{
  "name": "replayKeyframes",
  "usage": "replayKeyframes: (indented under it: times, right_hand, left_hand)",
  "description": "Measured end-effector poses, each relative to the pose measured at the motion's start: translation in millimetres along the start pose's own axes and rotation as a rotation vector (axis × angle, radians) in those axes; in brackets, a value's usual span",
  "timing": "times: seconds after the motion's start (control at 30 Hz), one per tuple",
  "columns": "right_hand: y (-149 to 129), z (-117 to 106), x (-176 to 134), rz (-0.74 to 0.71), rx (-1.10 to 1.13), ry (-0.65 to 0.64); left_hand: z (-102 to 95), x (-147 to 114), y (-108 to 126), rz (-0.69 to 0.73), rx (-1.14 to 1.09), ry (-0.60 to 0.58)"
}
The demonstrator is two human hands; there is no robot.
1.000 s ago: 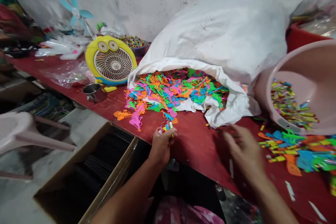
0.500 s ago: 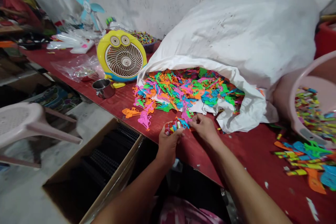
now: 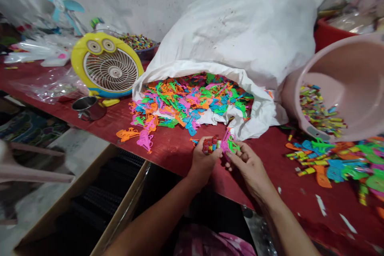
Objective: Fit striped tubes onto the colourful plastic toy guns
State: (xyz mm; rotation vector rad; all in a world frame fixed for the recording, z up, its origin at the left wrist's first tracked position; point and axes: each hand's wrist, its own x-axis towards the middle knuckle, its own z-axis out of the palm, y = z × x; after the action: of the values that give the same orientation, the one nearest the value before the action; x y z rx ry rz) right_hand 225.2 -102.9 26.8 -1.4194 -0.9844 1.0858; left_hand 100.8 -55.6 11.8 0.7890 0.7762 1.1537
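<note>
Clutching small, glossy red, yellow and blue cylinders (image 3: pixel 211 145) in the curled left hand (image 3: pixel 203 165); narrowly pinching pink and green plastic pieces (image 3: pixel 225 147) in the right hand (image 3: pixel 249 165).

Toy pieces (image 3: pixel 192 98) lie in a sack (image 3: pixel 234 32) on the table (image 3: pixel 171 148). A desk fan (image 3: pixel 115 72) is left of the sack, a tub (image 3: pixel 360 80) right.

Single view, head-worn, wide field. Looks forward and down over the red tabletop (image 3: pixel 177 150), from its near edge toward the pale wall (image 3: pixel 144 4) behind. Left hand (image 3: pixel 202 164) and right hand (image 3: pixel 249 164) close in, below frame centre; white sack (image 3: pixel 234 40) farther off, upper middle. Cardboard box (image 3: pixel 124 204), lower left, seen from above.
</note>
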Motion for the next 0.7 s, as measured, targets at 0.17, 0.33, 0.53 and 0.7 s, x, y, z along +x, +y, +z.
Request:
replayKeyframes:
  times: [0.17, 0.33, 0.53, 0.7]
  right_hand:
    - [1, -26, -12, -0.1, -0.18, 0.008]
    - [-4, -42, -22, -0.216, -0.181, 0.097]
    - [0, -34, -26, -0.23, -0.154, 0.157]
    - [0, -22, -31, -0.23, -0.266, 0.242]
  left_hand:
    - [9.5, -10, -10, 0.007, -0.043, -0.161]
    - [11.6, -14, -14, -0.041, -0.028, -0.201]
    - [8.3, -13, -22, -0.035, -0.014, -0.195]
    - [7.6, -14, -23, -0.002, -0.004, -0.161]
